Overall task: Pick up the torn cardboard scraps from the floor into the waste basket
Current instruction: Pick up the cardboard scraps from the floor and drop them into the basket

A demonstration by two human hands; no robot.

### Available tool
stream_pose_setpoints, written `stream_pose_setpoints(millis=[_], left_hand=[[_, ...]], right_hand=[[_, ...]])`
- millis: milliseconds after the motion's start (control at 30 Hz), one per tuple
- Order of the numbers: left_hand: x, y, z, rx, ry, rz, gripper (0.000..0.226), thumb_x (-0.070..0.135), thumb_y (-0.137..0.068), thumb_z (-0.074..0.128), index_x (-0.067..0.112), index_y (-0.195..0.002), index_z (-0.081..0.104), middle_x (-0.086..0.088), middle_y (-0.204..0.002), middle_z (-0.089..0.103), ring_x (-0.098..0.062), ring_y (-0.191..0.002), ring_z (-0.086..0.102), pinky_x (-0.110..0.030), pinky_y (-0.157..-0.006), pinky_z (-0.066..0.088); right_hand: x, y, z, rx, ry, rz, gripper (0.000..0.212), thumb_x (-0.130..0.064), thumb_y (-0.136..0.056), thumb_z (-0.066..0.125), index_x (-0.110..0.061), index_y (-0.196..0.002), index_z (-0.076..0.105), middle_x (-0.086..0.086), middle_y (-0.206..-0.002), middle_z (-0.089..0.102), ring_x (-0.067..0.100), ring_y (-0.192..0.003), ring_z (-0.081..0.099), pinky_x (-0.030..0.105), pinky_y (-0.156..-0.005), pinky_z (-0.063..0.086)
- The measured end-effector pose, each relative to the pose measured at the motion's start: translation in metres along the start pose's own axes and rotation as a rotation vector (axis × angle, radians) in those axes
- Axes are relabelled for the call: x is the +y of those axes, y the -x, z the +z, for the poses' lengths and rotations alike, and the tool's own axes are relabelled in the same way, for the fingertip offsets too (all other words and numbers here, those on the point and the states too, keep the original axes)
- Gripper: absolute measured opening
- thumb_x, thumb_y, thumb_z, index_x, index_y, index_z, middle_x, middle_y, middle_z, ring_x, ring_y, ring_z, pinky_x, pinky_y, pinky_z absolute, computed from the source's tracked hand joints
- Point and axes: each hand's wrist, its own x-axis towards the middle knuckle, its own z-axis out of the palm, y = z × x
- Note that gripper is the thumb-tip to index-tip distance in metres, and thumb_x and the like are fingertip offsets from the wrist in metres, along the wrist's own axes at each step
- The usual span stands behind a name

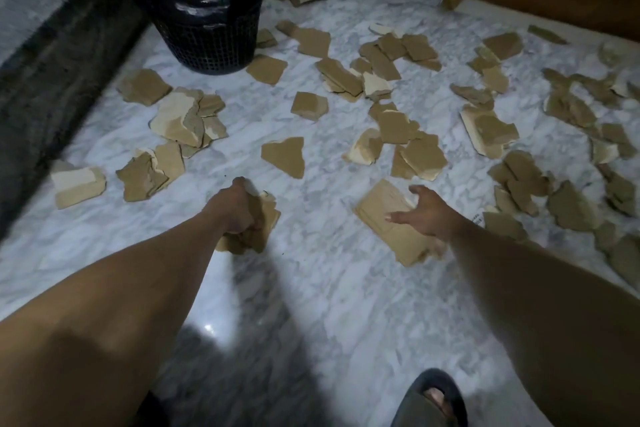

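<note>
Nearest to the camera, a foot in a dark slipper (429, 399) stands on the marble floor (311, 305). The left hand (239, 208) is clenched around a bundle of scraps (265, 224), low over the floor. The right hand (424, 213) has its fingers spread and released above a large flat piece (381, 210); it seems to touch the piece's edge, but blur hides this. Behind, many torn cardboard scraps (284, 156) lie scattered. The black waste basket (207, 28) stands far left, beyond the scraps.
</note>
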Motion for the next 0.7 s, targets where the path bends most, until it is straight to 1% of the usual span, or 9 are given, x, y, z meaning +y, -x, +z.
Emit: stream_pose_setpoints(millis=[133, 233, 367, 500, 533, 567, 633, 667, 700], left_hand=[[0.011, -0.001, 0.011, -0.009, -0.055, 0.089, 0.105, 0.019, -0.074, 0.074, 0.014, -0.153, 0.007, -0.018, -0.125, 0.059, -0.038, -0.111, 0.058, -0.044, -0.087, 0.051], [0.017, -0.003, 0.016, -0.019, -0.040, 0.113, 0.112, 0.026, -0.070, 0.081, 0.017, -0.153, 0.007, -0.016, -0.126, 0.059, -0.036, -0.111, 0.058, -0.043, -0.089, 0.051], [0.022, -0.004, 0.021, 0.002, -0.062, 0.150, 0.118, 0.027, -0.069, 0.083, 0.018, -0.156, 0.002, -0.015, -0.129, 0.059, -0.036, -0.115, 0.057, -0.042, -0.089, 0.050], [0.022, -0.004, 0.021, -0.003, -0.066, 0.153, 0.116, 0.023, -0.072, 0.079, 0.018, -0.156, 0.000, -0.016, -0.129, 0.059, -0.036, -0.115, 0.057, -0.041, -0.088, 0.049], [0.022, -0.004, 0.021, -0.004, -0.065, 0.150, 0.117, 0.023, -0.071, 0.080, 0.018, -0.156, -0.001, -0.015, -0.129, 0.059, -0.035, -0.114, 0.057, -0.040, -0.087, 0.049], [0.023, -0.004, 0.021, 0.000, -0.063, 0.147, 0.118, 0.024, -0.071, 0.080, 0.019, -0.156, -0.001, -0.015, -0.128, 0.060, -0.035, -0.113, 0.058, -0.040, -0.086, 0.050], [0.025, -0.006, 0.022, 0.008, -0.050, 0.151, 0.120, 0.026, -0.070, 0.081, 0.019, -0.156, -0.002, -0.013, -0.127, 0.060, -0.034, -0.113, 0.058, -0.040, -0.086, 0.050], [0.027, -0.007, 0.023, 0.009, -0.042, 0.159, 0.121, 0.027, -0.069, 0.082, 0.019, -0.156, -0.002, -0.012, -0.127, 0.061, -0.034, -0.113, 0.058, -0.041, -0.087, 0.051], [0.031, -0.008, 0.022, 0.009, -0.023, 0.170, 0.122, 0.028, -0.069, 0.083, 0.019, -0.156, -0.001, -0.011, -0.126, 0.061, -0.034, -0.113, 0.058, -0.042, -0.088, 0.051]], right_hand=[[0.041, 0.015, 0.002, -0.070, 0.103, 0.122, 0.101, -0.033, -0.069, 0.090, -0.002, -0.147, 0.035, 0.014, -0.151, 0.039, 0.030, -0.137, 0.043, 0.035, -0.105, 0.038], [0.042, 0.016, 0.009, -0.044, 0.076, 0.125, 0.094, -0.032, -0.065, 0.092, -0.003, -0.140, 0.042, 0.012, -0.144, 0.047, 0.028, -0.131, 0.048, 0.032, -0.100, 0.039], [0.036, 0.014, 0.013, 0.001, 0.136, 0.118, 0.090, -0.043, -0.060, 0.093, -0.006, -0.130, 0.051, 0.011, -0.133, 0.054, 0.028, -0.126, 0.051, 0.036, -0.103, 0.043], [0.033, 0.017, 0.015, -0.013, 0.222, 0.140, 0.084, -0.056, -0.065, 0.085, -0.008, -0.125, 0.052, 0.012, -0.118, 0.052, 0.030, -0.127, 0.044, 0.038, -0.104, 0.041], [0.033, 0.016, 0.016, -0.011, 0.214, 0.143, 0.080, -0.058, -0.063, 0.085, -0.009, -0.118, 0.054, 0.010, -0.113, 0.054, 0.027, -0.120, 0.047, 0.035, -0.098, 0.044], [0.035, 0.013, 0.017, 0.005, 0.194, 0.144, 0.073, -0.059, -0.060, 0.087, -0.012, -0.104, 0.054, 0.005, -0.102, 0.055, 0.021, -0.105, 0.052, 0.031, -0.084, 0.046], [0.036, 0.010, 0.020, 0.035, 0.151, 0.119, 0.067, -0.059, -0.055, 0.089, -0.019, -0.071, 0.038, -0.005, -0.071, 0.041, 0.009, -0.064, 0.042, 0.022, -0.054, 0.031], [0.035, 0.009, 0.022, 0.026, 0.139, 0.110, 0.072, -0.057, -0.054, 0.090, -0.022, -0.065, 0.029, -0.007, -0.064, 0.032, 0.006, -0.056, 0.033, 0.021, -0.049, 0.023], [0.032, 0.007, 0.023, 0.021, 0.139, 0.103, 0.072, -0.056, -0.055, 0.091, -0.022, -0.062, 0.028, -0.007, -0.061, 0.031, 0.006, -0.053, 0.034, 0.021, -0.047, 0.022]])
